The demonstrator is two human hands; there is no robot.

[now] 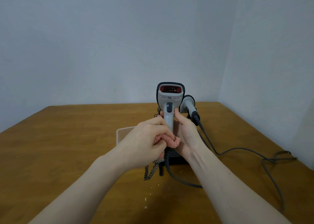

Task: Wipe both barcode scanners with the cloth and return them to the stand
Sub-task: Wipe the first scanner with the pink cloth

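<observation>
Upright, first scanner (168, 104) above the stand (176, 157): right hand (185, 130) closed round its handle, left hand (149, 138) bunching cloth (171, 141) against handle base. Second scanner (188, 104) docked just behind-right.

A grey scanner (169, 103) with a dark-rimmed head and red window stands upright above the table's middle, window and dark trigger facing near, its handle gripped from the right while a pink cloth (169, 141) is wrapped around the handle's lower end from the left, a checked corner hanging below. A second grey scanner (189, 104) sits just behind and to the right, tilted, its dark cable end pointing near-right. The dark stand (176, 158) lies beneath, mostly hidden.
</observation>
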